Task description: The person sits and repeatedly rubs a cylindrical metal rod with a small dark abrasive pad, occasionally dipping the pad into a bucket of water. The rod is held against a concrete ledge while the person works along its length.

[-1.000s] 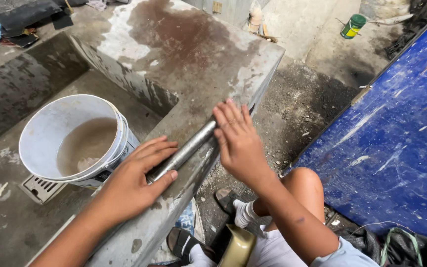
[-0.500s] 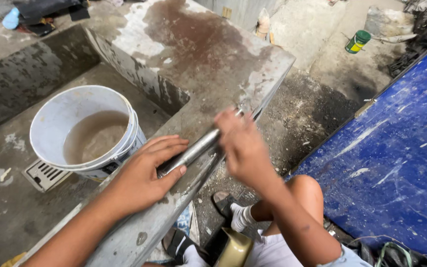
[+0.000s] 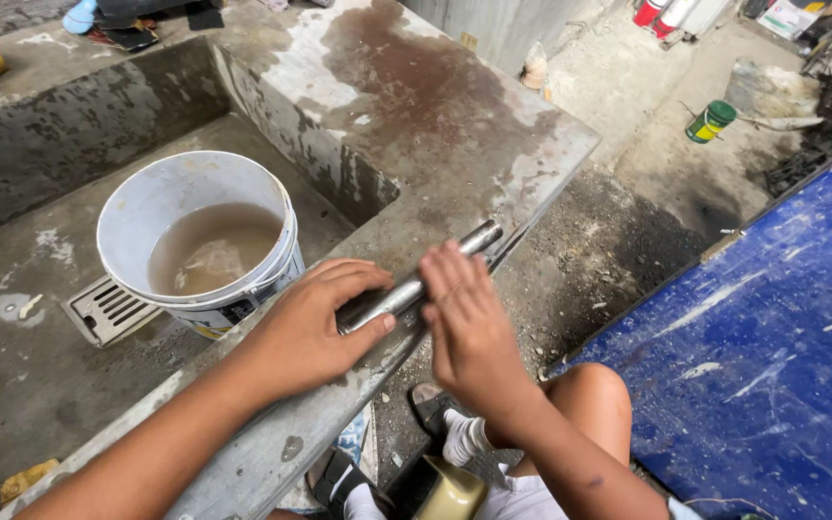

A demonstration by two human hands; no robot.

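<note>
A grey metal tube (image 3: 474,241) lies along the concrete ledge (image 3: 455,135) of a washing basin. My left hand (image 3: 315,327) grips the near end of the tube and presses it to the ledge. My right hand (image 3: 469,327) lies flat over the middle of the tube, fingers together and pointing away from me; whether anything is under the palm is hidden. The tube's far end sticks out past my right fingertips.
A white bucket (image 3: 137,207) of murky water stands in the sunken basin beside a floor drain grate (image 3: 108,308). A blue scratched panel (image 3: 772,347) lies at the right. A green can (image 3: 710,120) stands on the floor beyond. My knee and sandalled feet are below the ledge.
My right hand has slid back along the tube towards me, so more of the far end shows. My left hand has kept its grip. The view has shifted.
</note>
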